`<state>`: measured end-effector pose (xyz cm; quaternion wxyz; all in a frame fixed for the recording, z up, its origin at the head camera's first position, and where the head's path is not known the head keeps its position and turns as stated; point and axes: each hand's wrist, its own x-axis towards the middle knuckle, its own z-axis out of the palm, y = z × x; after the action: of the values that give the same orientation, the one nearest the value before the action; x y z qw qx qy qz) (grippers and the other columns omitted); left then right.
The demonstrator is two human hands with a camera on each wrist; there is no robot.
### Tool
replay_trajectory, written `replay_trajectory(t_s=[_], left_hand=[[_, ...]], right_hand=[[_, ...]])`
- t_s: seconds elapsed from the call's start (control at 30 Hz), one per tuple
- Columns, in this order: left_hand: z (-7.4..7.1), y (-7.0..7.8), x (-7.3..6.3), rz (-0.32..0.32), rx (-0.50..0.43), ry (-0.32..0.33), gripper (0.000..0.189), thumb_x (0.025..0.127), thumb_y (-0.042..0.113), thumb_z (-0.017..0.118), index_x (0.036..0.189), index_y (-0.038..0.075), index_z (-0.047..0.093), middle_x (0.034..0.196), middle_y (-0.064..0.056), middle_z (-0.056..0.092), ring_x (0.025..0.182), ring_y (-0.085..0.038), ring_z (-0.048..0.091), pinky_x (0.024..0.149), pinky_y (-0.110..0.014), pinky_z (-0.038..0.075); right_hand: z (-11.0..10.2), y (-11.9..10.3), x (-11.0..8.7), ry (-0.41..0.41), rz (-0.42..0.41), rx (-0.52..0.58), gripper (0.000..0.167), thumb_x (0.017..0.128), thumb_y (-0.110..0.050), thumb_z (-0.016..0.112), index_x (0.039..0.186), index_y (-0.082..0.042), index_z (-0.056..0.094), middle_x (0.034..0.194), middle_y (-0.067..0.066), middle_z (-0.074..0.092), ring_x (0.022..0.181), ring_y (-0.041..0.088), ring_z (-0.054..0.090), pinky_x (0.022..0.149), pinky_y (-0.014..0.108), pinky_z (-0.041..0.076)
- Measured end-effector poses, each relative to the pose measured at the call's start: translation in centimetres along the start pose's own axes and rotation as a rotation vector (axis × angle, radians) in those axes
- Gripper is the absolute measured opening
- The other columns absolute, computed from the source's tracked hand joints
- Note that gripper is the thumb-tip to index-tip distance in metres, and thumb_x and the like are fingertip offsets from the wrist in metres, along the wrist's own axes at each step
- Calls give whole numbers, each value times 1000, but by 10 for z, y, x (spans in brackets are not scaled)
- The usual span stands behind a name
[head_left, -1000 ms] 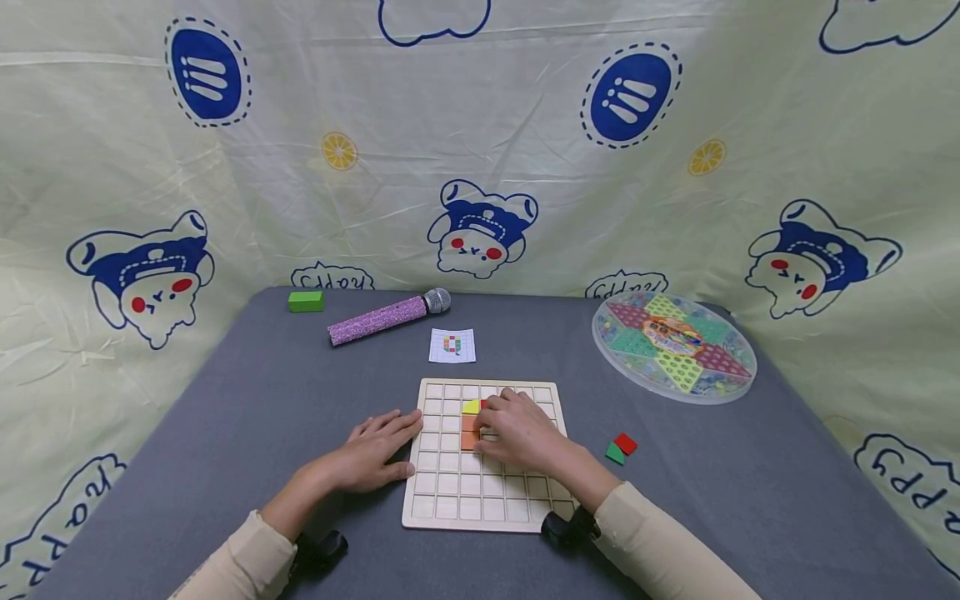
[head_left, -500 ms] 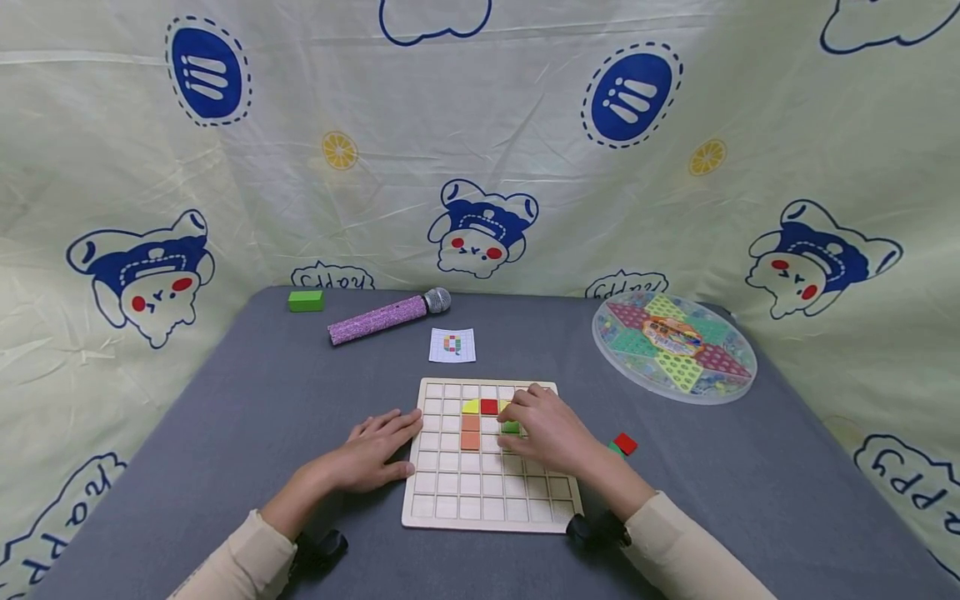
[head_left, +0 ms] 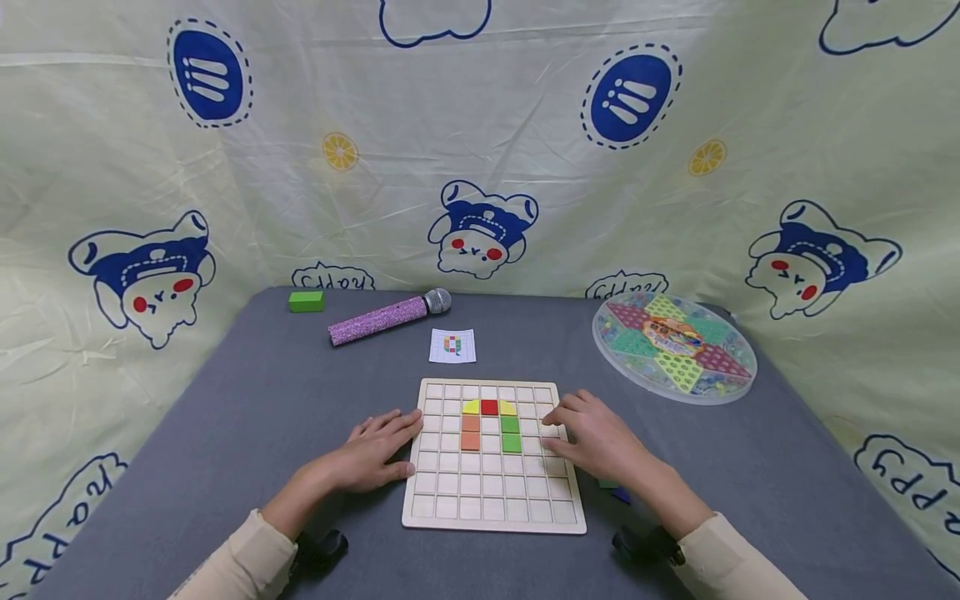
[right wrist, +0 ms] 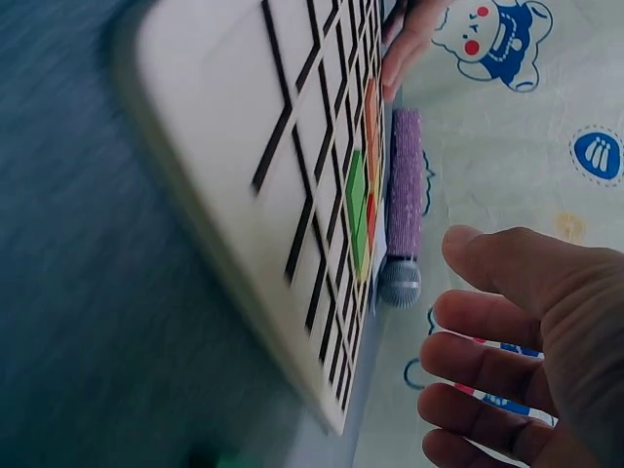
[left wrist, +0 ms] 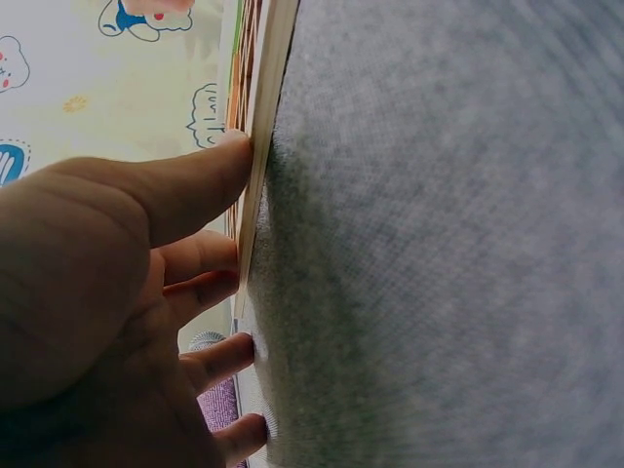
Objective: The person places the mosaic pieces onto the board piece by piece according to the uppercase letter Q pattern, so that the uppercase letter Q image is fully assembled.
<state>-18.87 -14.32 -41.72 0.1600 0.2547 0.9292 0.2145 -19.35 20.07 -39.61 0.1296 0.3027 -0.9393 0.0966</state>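
Note:
A wooden grid board lies on the table. Colored tiles sit in its cells: a red square between two yellow rounded pieces, two orange squares down the left and two green squares down the right. My left hand rests against the board's left edge; in the left wrist view the thumb and fingertips touch its side. Over the right edge of the board hovers my right hand, fingers loosely bent, nothing between them in the right wrist view. A blue piece shows partly beneath the right forearm.
Behind the board lies a small card printed with a colored tile pattern. A purple glitter microphone and a green block lie at the back left. A round patterned case stands at the back right.
My right hand has moved rightward from mid-board to the right edge, uncovering the red, yellow and green tiles. It now covers the loose red piece. The left hand has stayed put.

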Motion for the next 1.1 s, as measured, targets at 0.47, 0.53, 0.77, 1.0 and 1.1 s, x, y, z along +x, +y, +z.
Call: replay_trajectory(t_s=[0.47,0.53,0.77,1.0,1.1], left_hand=[[1,0,2,-17,-6,-3,66,95,36,54,150,15,26,158,-4,24,146,-33,14,112,-65,10],[0,1,1,-13,-6,0,66,95,36,54,150,14,26,157,-5,24,146,-34,15,112,-65,10],[-1,3,0,-23,-4,-3,66,95,36,54,150,14,26,157,-5,24,146,-34,15,111,-65,10],[0,2,1,-24,-4,-6,67,95,37,54,150,14,25,157,-5,24,146,-34,14,111,-65,9],[0,1,1,-17,-5,0,67,95,36,54,150,14,25,158,-5,24,146,-34,14,111,-65,9]], right_hand=[[-7,21,-42,-51,63,-39,21,76,-32,77,92,-19,71,88,-7,60,79,8,46,69,30,42],[-7,23,-48,-49,71,-49,21,75,-33,77,91,-20,71,87,-8,59,78,8,46,68,29,41],[-8,27,-66,-18,77,-71,21,72,-33,80,86,-21,70,84,-10,59,78,9,48,69,31,42],[-9,30,-76,-31,129,-76,21,69,-34,81,83,-24,70,84,-11,59,78,8,47,68,30,41],[-9,31,-78,-65,162,-72,22,68,-35,81,84,-24,71,83,-13,58,78,7,45,67,28,40]])
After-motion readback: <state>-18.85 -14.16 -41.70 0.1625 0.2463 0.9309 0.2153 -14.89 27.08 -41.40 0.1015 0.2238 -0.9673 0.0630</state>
